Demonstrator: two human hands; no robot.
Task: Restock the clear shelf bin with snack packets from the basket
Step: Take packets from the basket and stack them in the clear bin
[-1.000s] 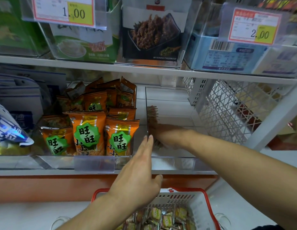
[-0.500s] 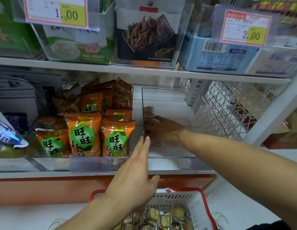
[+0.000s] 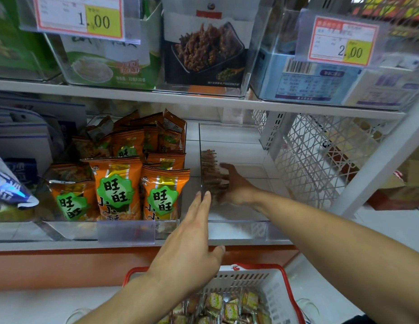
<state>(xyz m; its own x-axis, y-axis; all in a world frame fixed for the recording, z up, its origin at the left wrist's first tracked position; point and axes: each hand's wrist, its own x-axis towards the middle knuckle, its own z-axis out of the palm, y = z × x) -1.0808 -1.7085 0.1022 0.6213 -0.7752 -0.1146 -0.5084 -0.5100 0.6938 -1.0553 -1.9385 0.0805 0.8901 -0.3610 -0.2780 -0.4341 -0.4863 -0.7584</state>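
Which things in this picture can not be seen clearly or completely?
All in the head view:
- Snack packets in the clear bin: print blurred behind the wall; the right hand covers part.
- Right hand's grip: palm and fingertips hidden, so it cannot be told.
- Basket: cut off by the bottom edge; the left hand covers part.
- Price tags' small text: too small.

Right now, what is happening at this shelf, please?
A person is restocking a clear shelf bin. The right hand is inside the bin and presses a row of small snack packets against its left wall. The left hand, fingers straight, rests against the outside of that wall. Below, the red-rimmed basket holds more packets.
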